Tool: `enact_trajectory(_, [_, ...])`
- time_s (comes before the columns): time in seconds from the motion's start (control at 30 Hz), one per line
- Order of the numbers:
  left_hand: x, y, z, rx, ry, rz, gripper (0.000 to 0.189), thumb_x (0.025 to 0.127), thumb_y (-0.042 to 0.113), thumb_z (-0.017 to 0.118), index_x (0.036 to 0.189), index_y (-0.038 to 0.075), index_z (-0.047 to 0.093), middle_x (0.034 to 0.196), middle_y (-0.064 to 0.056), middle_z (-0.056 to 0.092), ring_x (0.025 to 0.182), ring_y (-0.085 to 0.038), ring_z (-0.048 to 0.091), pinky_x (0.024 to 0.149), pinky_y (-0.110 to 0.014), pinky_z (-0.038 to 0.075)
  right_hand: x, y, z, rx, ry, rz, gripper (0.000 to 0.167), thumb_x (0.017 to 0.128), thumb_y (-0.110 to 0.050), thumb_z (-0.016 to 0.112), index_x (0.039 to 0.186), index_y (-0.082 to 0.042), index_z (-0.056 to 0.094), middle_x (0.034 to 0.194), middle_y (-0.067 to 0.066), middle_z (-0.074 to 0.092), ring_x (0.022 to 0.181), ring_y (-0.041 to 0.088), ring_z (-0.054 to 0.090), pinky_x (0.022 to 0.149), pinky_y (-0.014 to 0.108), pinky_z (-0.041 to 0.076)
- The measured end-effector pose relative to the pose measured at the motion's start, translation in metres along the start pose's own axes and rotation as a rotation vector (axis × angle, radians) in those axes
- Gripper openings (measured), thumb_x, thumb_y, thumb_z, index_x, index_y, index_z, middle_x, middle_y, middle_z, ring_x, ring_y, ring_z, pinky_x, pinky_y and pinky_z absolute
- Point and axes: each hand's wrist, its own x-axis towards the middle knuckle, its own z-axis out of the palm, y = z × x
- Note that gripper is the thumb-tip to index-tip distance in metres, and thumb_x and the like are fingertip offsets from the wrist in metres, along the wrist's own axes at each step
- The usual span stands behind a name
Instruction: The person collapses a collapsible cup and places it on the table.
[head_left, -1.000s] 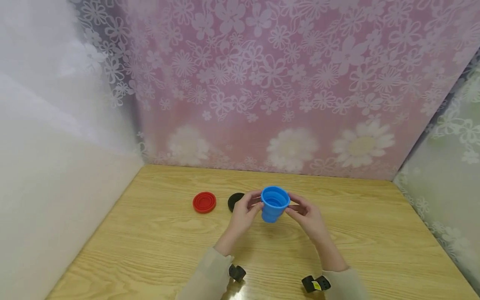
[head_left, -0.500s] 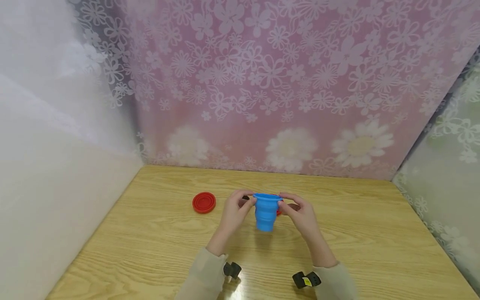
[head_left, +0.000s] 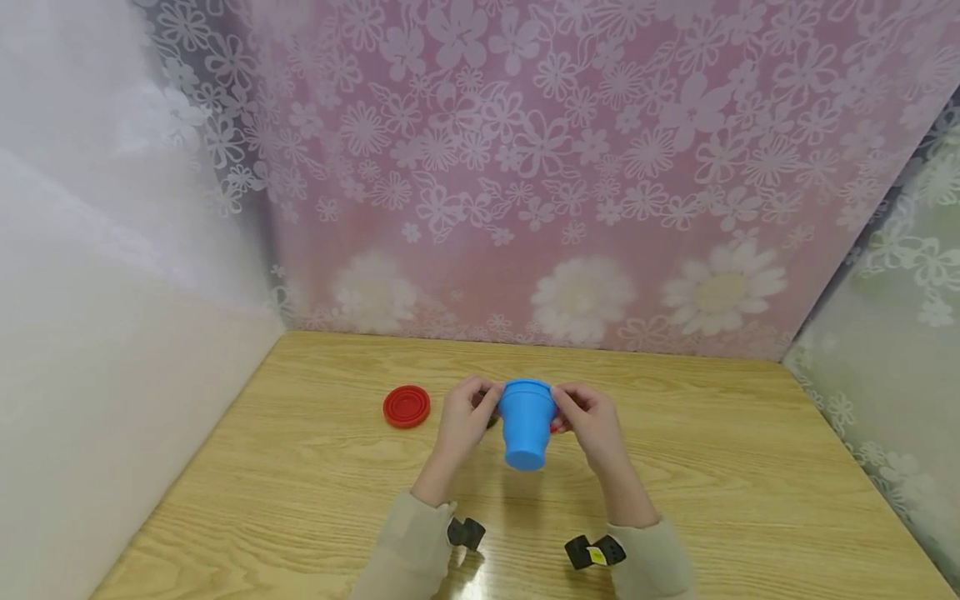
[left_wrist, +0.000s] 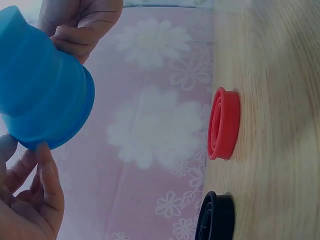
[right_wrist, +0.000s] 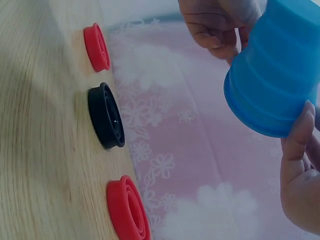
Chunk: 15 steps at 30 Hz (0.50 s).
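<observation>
A blue collapsible cup (head_left: 527, 421), pulled out to full height, is held up over the table. Its base tips toward the head camera and its mouth faces away, so the inside is hidden. My left hand (head_left: 462, 418) pinches the rim on the left between thumb and fingers. On the opposite side, my right hand (head_left: 592, 418) grips the rim the same way. Stepped rings show along the cup's wall in the right wrist view, where the right fingertips (right_wrist: 300, 127) press at the rim.
On the wooden table (head_left: 330, 517), a flattened red cup (head_left: 407, 407) lies at left. A flattened black cup (right_wrist: 106, 116) and another red one (right_wrist: 127, 207) are mostly hidden behind the hands in the head view. A floral curtain (head_left: 480, 183) hangs behind.
The blue cup has turned from mouth up to base toward the camera and shifted slightly left. Both hands keep hold of its rim and have moved left with it.
</observation>
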Motion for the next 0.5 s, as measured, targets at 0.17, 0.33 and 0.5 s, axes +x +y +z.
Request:
enact_trajectory(0.17, [0.0012,-0.0024,-0.0003,-0.002,-0.011,-0.021,0.028,0.089,0.029,0.054,0.081,0.004,0.064,0.076,-0.002,0.057,0.068,-0.013,0.052,0.060,-0.025,0.046,-0.0006,-0.0020,0.0040,0.063,0.019,0.008,0.024,0.088,-0.012,0.055,0.091,0.012,0.057,0.062,0.009,0.047,0.048,0.010,0.046,0.049,0.022,0.046])
enact_trajectory(0.33, [0.0022,-0.0034,-0.0012,-0.092,-0.048,-0.104,0.029,0.089,0.030,0.052,0.090,0.003,0.062,0.081,-0.003,0.058,0.073,-0.013,0.052,0.066,-0.027,0.045,-0.0007,-0.0008,0.0066,0.132,0.009,0.029,0.025,0.090,-0.013,0.051,0.089,0.012,0.054,0.063,0.009,0.046,0.049,0.011,0.047,0.050,0.023,0.048])
enact_trajectory(0.5, [0.0003,-0.0010,-0.0032,-0.217,-0.088,-0.157,0.032,0.087,0.028,0.057,0.102,0.000,0.062,0.091,-0.009,0.061,0.082,-0.017,0.056,0.075,-0.035,0.047,-0.0005,0.0009,0.0075,0.177,0.015,0.039,0.025,0.091,-0.015,0.051,0.088,0.009,0.054,0.063,0.009,0.046,0.049,0.011,0.047,0.049,0.023,0.048])
